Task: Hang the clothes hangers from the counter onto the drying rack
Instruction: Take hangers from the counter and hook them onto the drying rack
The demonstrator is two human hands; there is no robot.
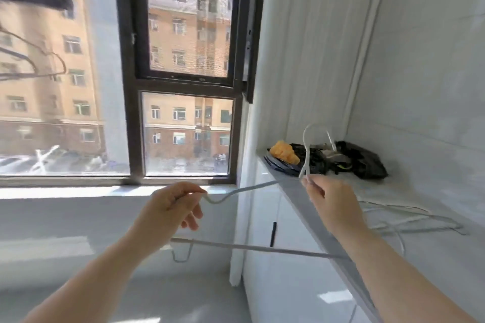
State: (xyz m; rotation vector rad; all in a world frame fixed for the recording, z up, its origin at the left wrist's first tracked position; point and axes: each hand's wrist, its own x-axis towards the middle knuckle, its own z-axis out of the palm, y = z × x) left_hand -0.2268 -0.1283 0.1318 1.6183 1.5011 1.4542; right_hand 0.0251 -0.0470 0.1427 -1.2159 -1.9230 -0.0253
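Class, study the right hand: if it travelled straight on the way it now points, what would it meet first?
Probably the dark pile with the orange lump at the counter's far end: the right hand, pinching the white hanger, points that way. Depth is unclear.

At the left edge, thin dark wire hangers (59, 59) are blurred and cut off. The right forearm (372, 257) hides one corner of the held pale wire hanger (249, 247).

An orange lump (284, 152) lies on a dark flat pile (277, 163) at the counter's (409, 191) far left corner, and a crumpled black bag (364, 158) sits just beside them by the wall. A dark-framed window (183, 82) faces tan buildings (181, 34). A black handle (273, 234) is on the white cabinet front (275, 286).
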